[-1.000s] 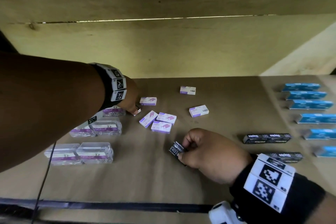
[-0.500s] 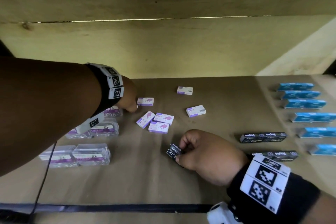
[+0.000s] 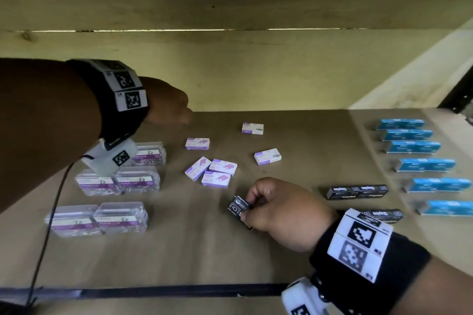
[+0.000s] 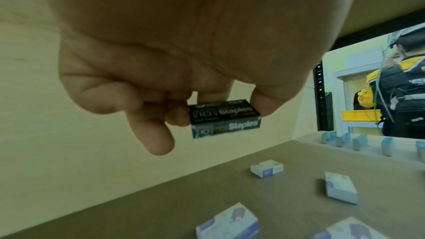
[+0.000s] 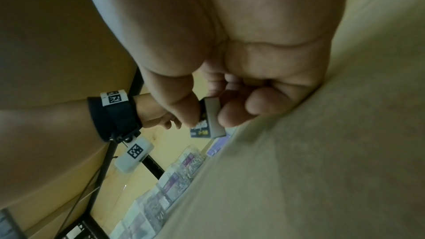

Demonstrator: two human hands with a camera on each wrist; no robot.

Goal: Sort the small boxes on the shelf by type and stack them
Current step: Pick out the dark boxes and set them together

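Note:
My left hand [image 3: 170, 106] hovers above the shelf's back left; in the head view its fingers are hidden. The left wrist view shows its fingers and thumb pinching a small black Staples box [image 4: 224, 119] in the air. My right hand [image 3: 271, 208] rests low on the shelf's front middle and pinches a second black Staples box [image 3: 239, 206], which the right wrist view shows between thumb and fingers [image 5: 207, 121]. Two long black Staples boxes [image 3: 357, 192] lie to the right. Several purple-and-white staples boxes [image 3: 212, 172] are scattered in the middle.
Clear paper clip boxes [image 3: 120, 181] sit in pairs at the left, under my left forearm. Blue boxes [image 3: 419, 147] run in a column at the right. The shelf's dark front edge [image 3: 153, 291] is near; a board hangs low overhead.
My left hand has risen off the shelf from beside the purple boxes and moved a little to the right. The right hand keeps its black box in about the same place.

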